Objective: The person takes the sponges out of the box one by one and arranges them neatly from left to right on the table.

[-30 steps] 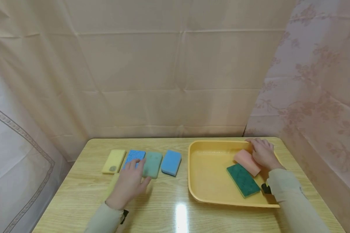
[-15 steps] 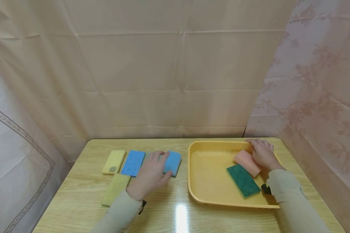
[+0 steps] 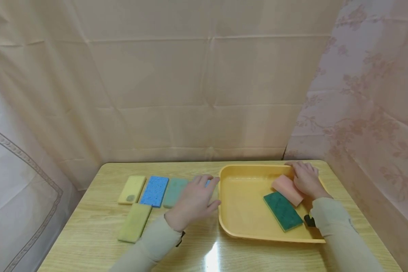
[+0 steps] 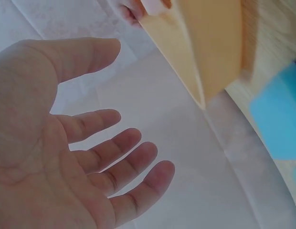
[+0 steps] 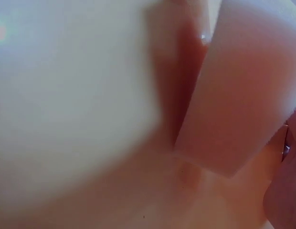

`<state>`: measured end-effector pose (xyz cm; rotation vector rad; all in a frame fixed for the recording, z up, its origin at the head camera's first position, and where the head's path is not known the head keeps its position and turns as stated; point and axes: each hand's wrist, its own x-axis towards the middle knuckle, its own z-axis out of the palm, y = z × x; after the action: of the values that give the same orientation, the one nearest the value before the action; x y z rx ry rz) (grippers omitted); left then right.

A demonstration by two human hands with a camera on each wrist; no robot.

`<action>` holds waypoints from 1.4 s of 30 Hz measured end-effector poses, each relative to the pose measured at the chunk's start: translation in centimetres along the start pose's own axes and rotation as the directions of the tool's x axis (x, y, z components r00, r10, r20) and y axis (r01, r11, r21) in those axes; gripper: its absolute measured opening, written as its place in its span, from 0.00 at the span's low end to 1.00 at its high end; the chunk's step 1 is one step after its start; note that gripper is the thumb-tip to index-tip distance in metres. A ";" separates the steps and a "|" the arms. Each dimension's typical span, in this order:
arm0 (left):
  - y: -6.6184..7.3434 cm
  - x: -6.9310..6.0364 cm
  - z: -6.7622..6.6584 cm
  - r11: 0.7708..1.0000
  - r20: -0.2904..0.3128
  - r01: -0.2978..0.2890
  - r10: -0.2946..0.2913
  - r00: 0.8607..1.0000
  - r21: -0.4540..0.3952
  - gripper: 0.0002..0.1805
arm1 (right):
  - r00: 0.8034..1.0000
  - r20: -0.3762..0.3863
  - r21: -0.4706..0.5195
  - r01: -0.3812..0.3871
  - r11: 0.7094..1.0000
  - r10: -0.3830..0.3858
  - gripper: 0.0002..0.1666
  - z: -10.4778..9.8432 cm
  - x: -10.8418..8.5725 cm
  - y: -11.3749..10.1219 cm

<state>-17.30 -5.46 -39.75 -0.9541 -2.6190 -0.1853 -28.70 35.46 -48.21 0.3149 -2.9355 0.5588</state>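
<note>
A: About the left grip (image 3: 196,200), what to say?

B: Hangs unclosed, with fingers loosely bent and spread; shows its whole palm in the left wrist view. In the head view, covers most of the plain blue sponge (image 4: 277,119), just beside the left wall of the tray (image 3: 241,206).

A: And about the right grip (image 3: 306,182)?

B: Clasps the rim of this same tray at the far right corner.

A: Made of which material, this tray?

B: Looks like smooth, yellow-orange plastic, shallow, with rounded corners. Stands on the right part of the table (image 3: 265,257). Contains, at its right side, a pink sponge (image 3: 286,189), thick as a block, and very near to it a dark green sponge (image 3: 283,211), flat, rectangular, with a paler edge.

A: And at the left?

B: In a row, a spotted yellow sponge (image 3: 132,188), with one round grey mark; a speckled blue sponge (image 3: 154,191), apparently porous; a pale green sponge (image 3: 173,190), flat, partly hidden by the left grip. Nearer to the person, a second yellow sponge (image 3: 135,223), slim and rectangular.

A: And under all this?

B: Glossy, pale wood grain.
</note>
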 end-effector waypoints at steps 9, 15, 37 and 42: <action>2.2 2.3 -0.5 0.997 0.059 -0.069 0.067 0.996 0.024 0.33 | 1.000 -0.019 0.031 -0.021 0.999 0.022 0.25 0.1 0.2 0.4; 3.2 3.9 -0.2 0.989 0.101 -0.140 0.134 0.986 0.054 0.33 | 0.999 -0.051 -0.008 0.005 1.000 -0.005 0.24 0.0 0.1 0.3; 6.0 12.9 2.6 0.972 0.456 -0.201 0.234 0.859 -0.119 0.32 | 0.990 -0.130 -0.141 0.043 0.989 -0.061 0.28 -0.4 -1.1 0.6; 6.7 14.6 3.7 0.966 0.476 -0.217 0.260 0.840 -0.144 0.31 | 0.979 -0.178 -0.152 0.077 0.985 -0.103 0.27 -0.3 -1.3 0.4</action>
<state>-24.39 9.24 -37.84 -1.5217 -2.9183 0.0181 -27.55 36.17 -48.30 0.3566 -2.7474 0.3406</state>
